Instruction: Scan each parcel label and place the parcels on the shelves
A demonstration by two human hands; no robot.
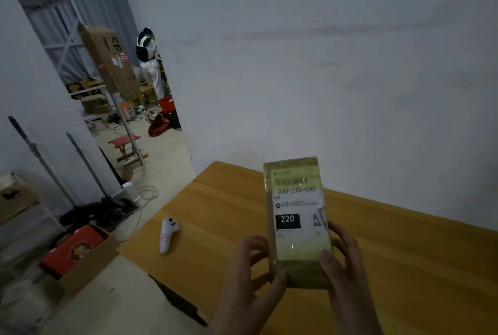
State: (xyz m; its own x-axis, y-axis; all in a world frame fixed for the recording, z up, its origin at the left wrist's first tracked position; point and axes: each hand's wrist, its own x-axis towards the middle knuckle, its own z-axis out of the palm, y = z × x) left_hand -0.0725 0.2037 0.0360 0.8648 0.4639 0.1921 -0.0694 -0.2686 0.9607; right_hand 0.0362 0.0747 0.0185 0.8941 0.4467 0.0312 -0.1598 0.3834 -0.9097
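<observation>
Parcel (297, 223) gripped upright by left hand (248, 280) and right hand (343, 267).

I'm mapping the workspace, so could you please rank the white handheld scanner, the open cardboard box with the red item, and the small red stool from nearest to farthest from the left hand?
Measured from the left hand, which holds the parcel:
1. White handheld scanner, on the table, to the hand's left.
2. Open cardboard box with the red item, on the floor beyond the table's left edge.
3. Small red stool, farther back on the floor.
</observation>
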